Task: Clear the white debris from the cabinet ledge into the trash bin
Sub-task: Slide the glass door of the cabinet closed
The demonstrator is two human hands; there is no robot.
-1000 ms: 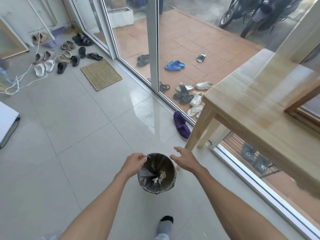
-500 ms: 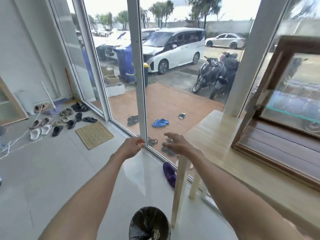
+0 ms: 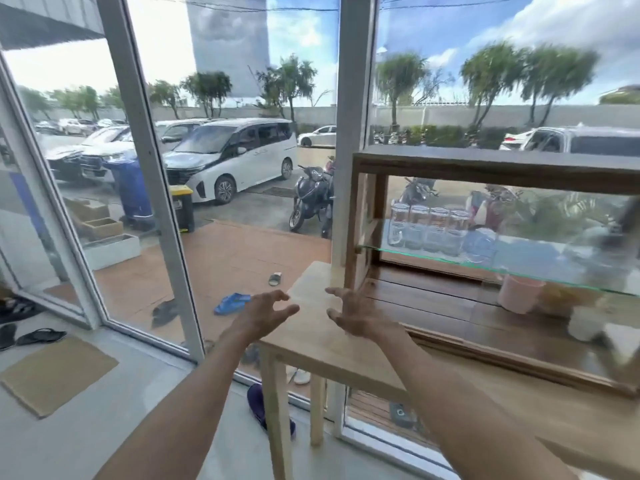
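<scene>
Two empty hands, left [image 3: 265,311] and right [image 3: 353,311], spread open above one wooden desk [image 3: 322,341]; one glass-fronted cabinet [image 3: 495,265] holds four jars [image 3: 427,228].

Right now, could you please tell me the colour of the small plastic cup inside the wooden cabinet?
Pale pink; the small plastic cup shows best in the head view.
</scene>
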